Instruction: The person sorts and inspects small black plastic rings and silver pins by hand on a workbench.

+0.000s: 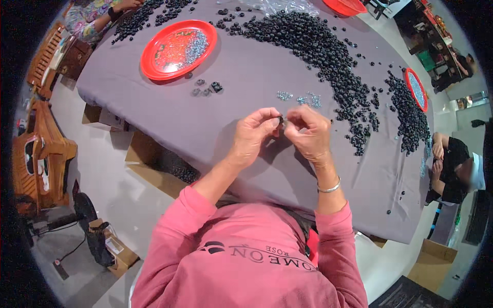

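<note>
My left hand point(252, 134) is closed in a pinch on a small black round part point(281, 119), over the near middle of the table. Thumb and fingers of my right hand point(309, 133) are pinched together against that same part. Whatever the right fingertips hold is too small to make out. Just beyond my hands lie small piles of tiny silvery pieces point(309, 99). To the left, a few black and greyish parts point(207, 89) sit in a loose group. A large heap of black round parts point(308, 38) curves from the far side down to the right.
A red round tray point(149, 64) with small silvery pieces stands at the far left. Another red tray point(422, 102) lies at the right, by a second black heap point(408, 110). People sit at the right point(454, 167) and far left point(95, 18). Cardboard boxes point(149, 149) stand under the table.
</note>
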`<state>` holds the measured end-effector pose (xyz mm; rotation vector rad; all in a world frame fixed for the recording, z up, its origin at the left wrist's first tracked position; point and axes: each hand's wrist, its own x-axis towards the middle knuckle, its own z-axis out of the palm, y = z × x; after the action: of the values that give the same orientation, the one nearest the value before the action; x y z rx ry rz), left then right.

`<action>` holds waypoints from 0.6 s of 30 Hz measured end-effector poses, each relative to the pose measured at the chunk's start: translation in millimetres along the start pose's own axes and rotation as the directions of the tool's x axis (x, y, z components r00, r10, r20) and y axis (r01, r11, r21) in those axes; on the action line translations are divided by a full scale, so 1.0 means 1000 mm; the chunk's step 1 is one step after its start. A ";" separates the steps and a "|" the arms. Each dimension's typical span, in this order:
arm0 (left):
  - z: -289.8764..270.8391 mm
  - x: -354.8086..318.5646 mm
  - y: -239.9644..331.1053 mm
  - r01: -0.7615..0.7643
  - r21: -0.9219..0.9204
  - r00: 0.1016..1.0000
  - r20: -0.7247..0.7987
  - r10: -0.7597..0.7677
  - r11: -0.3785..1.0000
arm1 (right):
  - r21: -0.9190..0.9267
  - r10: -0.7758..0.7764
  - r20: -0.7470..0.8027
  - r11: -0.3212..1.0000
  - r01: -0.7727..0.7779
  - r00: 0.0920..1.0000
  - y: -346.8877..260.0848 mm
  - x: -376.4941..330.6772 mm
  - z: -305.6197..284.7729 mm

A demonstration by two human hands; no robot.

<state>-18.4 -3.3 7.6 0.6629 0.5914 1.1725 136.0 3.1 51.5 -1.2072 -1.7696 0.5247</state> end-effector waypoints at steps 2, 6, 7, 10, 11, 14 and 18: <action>0.002 0.000 -0.001 -0.007 0.028 1.000 0.006 0.007 1.000 | -0.029 -0.028 0.029 0.999 0.029 0.999 0.000 0.000 -0.004; 0.001 0.002 -0.004 -0.009 0.040 1.000 0.000 0.009 0.999 | -0.144 -0.136 0.079 0.979 0.146 0.988 0.000 0.003 -0.008; 0.001 0.002 -0.005 -0.026 0.109 0.999 -0.018 0.028 0.994 | -0.143 -0.136 0.078 0.979 0.146 0.988 -0.001 0.004 -0.009; 0.004 0.003 -0.006 -0.045 0.242 0.997 -0.050 0.059 0.969 | -0.199 -0.205 0.106 0.954 0.223 0.973 -0.008 0.005 -0.013; 0.005 0.003 -0.006 -0.049 0.305 0.995 -0.064 0.072 0.951 | -0.237 -0.244 0.130 0.933 0.269 0.961 -0.009 0.006 -0.014; 0.008 -0.001 0.000 -0.004 0.339 0.997 -0.074 0.031 0.941 | -0.257 -0.239 0.152 0.927 0.272 0.959 -0.009 0.005 -0.014; 0.007 -0.001 0.000 -0.033 0.289 0.999 -0.006 0.037 0.957 | -0.161 -0.154 0.123 0.972 0.173 0.980 -0.008 0.003 -0.015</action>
<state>-13.7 -4.9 12.1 0.9186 0.7726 1.1333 144.4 0.0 66.6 -1.1532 -2.0217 0.3534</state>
